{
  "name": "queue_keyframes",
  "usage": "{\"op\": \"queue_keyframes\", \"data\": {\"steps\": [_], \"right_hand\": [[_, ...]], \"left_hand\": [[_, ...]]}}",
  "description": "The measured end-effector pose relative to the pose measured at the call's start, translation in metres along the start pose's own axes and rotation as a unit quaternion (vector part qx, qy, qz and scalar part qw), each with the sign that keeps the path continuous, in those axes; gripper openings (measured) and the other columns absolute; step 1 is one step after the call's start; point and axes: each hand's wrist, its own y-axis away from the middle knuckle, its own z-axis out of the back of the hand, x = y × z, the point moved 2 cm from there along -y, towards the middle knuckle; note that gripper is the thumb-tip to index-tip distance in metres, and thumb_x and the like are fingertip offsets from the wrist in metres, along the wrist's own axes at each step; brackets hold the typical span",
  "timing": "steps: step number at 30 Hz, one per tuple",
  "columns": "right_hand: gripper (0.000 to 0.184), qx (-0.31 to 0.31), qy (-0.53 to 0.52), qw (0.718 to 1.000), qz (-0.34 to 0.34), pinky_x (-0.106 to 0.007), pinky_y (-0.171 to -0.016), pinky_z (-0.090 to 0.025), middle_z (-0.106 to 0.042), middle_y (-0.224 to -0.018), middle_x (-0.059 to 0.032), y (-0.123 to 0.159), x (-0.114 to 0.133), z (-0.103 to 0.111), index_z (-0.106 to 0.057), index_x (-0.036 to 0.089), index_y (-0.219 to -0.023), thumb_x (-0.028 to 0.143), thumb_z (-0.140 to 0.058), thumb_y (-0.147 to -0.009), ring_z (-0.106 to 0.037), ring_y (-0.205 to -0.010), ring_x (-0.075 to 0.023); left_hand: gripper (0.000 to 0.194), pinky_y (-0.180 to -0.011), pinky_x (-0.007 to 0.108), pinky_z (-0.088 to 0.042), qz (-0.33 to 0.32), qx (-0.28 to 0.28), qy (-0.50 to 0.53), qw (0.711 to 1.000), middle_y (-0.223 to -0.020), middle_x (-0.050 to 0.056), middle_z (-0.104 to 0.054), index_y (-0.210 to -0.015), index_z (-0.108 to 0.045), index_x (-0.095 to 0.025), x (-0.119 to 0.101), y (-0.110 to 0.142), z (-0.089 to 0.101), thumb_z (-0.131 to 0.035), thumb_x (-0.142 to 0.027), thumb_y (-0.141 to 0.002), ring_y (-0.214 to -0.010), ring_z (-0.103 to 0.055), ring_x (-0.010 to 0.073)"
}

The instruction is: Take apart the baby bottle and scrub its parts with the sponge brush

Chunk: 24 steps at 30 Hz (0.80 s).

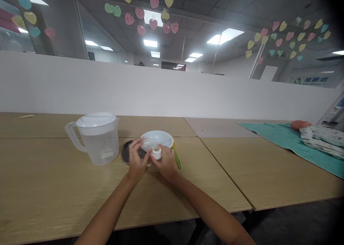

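Observation:
Both hands meet over the table, in front of a white shallow bowl. My right hand is closed around a white, round, ridged screw cap with a small pale centre on top. My left hand is curled with its fingers about a clear, see-through piece, whose exact shape is blurred; its thumb reaches the white cap's left side. A dark round metal dish lies partly hidden behind my left hand. To the right of my right hand, a green handle with a yellow part slants down from the bowl.
A clear lidded plastic pitcher stands to the left, handle outward. On the right, a teal cloth carries folded patterned fabric and an orange-pink object. Seams divide the wooden tables; a white partition rises behind.

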Motion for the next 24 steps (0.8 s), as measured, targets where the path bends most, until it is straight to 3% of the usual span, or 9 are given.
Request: {"op": "queue_keyframes", "data": {"steps": [3, 7, 9, 13, 16, 20, 24], "right_hand": [[0.05, 0.0, -0.016, 1.0, -0.022, -0.032, -0.076, -0.033, -0.062, -0.093, -0.0093, 0.0, -0.001, 0.0, -0.052, 0.013, -0.115, 0.051, -0.046, -0.084, -0.055, -0.085, -0.0206], [0.066, -0.004, -0.045, 0.998, -0.039, -0.033, -0.077, -0.035, -0.064, -0.096, -0.0105, 0.0, -0.002, 0.0, -0.037, 0.008, -0.131, 0.051, -0.048, -0.081, -0.057, -0.085, -0.0207], [0.066, -0.004, -0.041, 0.999, -0.03, -0.033, -0.078, -0.035, -0.064, -0.097, -0.0107, 0.001, -0.002, -0.001, -0.034, 0.008, -0.133, 0.048, -0.046, -0.083, -0.057, -0.086, -0.0209], [0.066, -0.005, -0.018, 1.0, -0.014, -0.034, -0.08, -0.035, -0.064, -0.101, -0.0124, 0.002, -0.004, -0.003, -0.031, 0.008, -0.136, 0.046, -0.046, -0.084, -0.057, -0.089, -0.0216], [0.065, 0.001, -0.012, 1.0, -0.003, -0.034, -0.081, -0.035, -0.065, -0.097, -0.0103, 0.002, -0.004, -0.001, -0.031, 0.011, -0.138, 0.045, -0.046, -0.085, -0.057, -0.085, -0.0203], [0.057, 0.007, -0.001, 1.0, 0.013, -0.033, -0.081, -0.034, -0.065, -0.09, -0.0065, 0.001, -0.001, 0.003, -0.037, 0.017, -0.136, 0.045, -0.045, -0.087, -0.057, -0.08, -0.0184], [0.056, 0.015, 0.001, 1.0, 0.016, -0.032, -0.08, -0.035, -0.064, -0.089, -0.0072, -0.001, 0.0, 0.006, -0.041, 0.017, -0.133, 0.047, -0.046, -0.086, -0.057, -0.08, -0.0184]], "left_hand": [[0.034, -0.093, 0.039, -0.047, -0.02, 0.08, 0.012, 0.997, -0.122, 0.013, -0.048, -0.116, -0.045, -0.019, -0.01, 0.009, -0.01, -0.056, -0.027, -0.084, -0.117, -0.048, 0.0222], [0.034, -0.098, 0.041, -0.044, -0.015, 0.072, -0.008, 0.997, -0.124, 0.012, -0.049, -0.118, -0.048, -0.02, -0.012, 0.012, -0.014, -0.054, -0.029, -0.085, -0.119, -0.048, 0.0234], [0.036, -0.099, 0.038, -0.043, -0.008, 0.113, -0.008, 0.994, -0.129, 0.012, -0.047, -0.122, -0.047, -0.021, -0.011, 0.011, -0.016, -0.051, -0.029, -0.087, -0.121, -0.046, 0.023], [0.05, -0.105, 0.037, -0.037, 0.015, 0.191, 0.008, 0.982, -0.141, 0.01, -0.04, -0.137, -0.032, -0.023, -0.009, 0.014, -0.02, -0.045, -0.03, -0.09, -0.129, -0.039, 0.022], [0.058, -0.106, 0.038, -0.035, 0.039, 0.204, 0.016, 0.978, -0.143, 0.01, -0.037, -0.141, -0.024, -0.022, -0.007, 0.017, -0.021, -0.046, -0.031, -0.089, -0.13, -0.038, 0.0221], [0.049, -0.1, 0.037, -0.042, 0.082, 0.209, 0.035, 0.974, -0.133, 0.01, -0.049, -0.134, -0.038, -0.021, -0.003, 0.02, -0.021, -0.049, -0.033, -0.087, -0.119, -0.05, 0.0221], [0.049, -0.096, 0.04, -0.045, 0.11, 0.195, 0.051, 0.973, -0.128, 0.011, -0.054, -0.129, -0.042, -0.019, -0.001, 0.02, -0.022, -0.053, -0.035, -0.084, -0.112, -0.055, 0.0234]]}}
